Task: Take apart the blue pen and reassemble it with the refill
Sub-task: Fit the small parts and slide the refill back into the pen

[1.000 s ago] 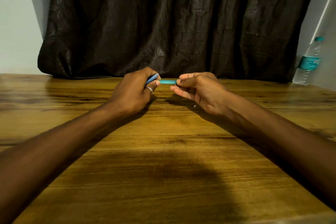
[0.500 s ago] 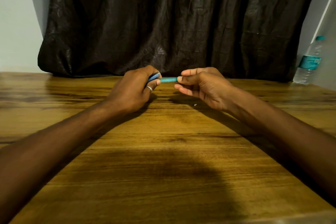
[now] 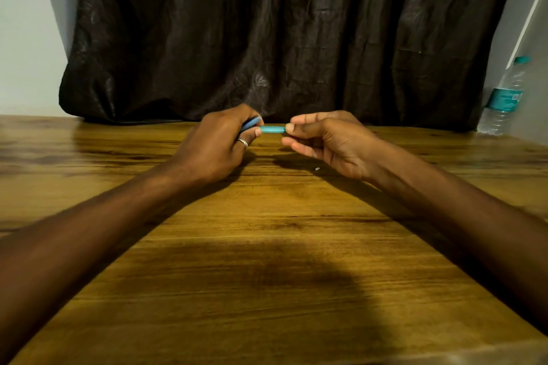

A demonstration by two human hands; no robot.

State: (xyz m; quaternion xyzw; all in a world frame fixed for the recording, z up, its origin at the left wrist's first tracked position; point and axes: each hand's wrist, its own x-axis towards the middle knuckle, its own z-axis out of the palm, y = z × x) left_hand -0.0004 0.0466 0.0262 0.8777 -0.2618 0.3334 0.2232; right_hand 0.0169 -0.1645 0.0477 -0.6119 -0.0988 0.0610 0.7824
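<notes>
A light blue pen [image 3: 272, 129] lies level between both hands above the wooden table [image 3: 267, 246]. My left hand [image 3: 219, 145], with a ring on one finger, pinches its left end. A darker blue piece [image 3: 251, 123] also sticks out of that fist, slanting up. My right hand [image 3: 326, 139] pinches the pen's right end between thumb and forefinger. Only the short middle stretch of the pen shows; both ends are hidden in the fingers. A tiny shiny part [image 3: 317, 168] rests on the table under my right hand.
A dark curtain [image 3: 281, 38] hangs behind the table's far edge. A clear water bottle [image 3: 504, 98] with a teal label stands at the far right by the wall. My head's shadow darkens the near part of the table.
Both hands have risen slightly and the right hand has drifted a little to the right. A bit more of the light blue pen shows between the fingers.
</notes>
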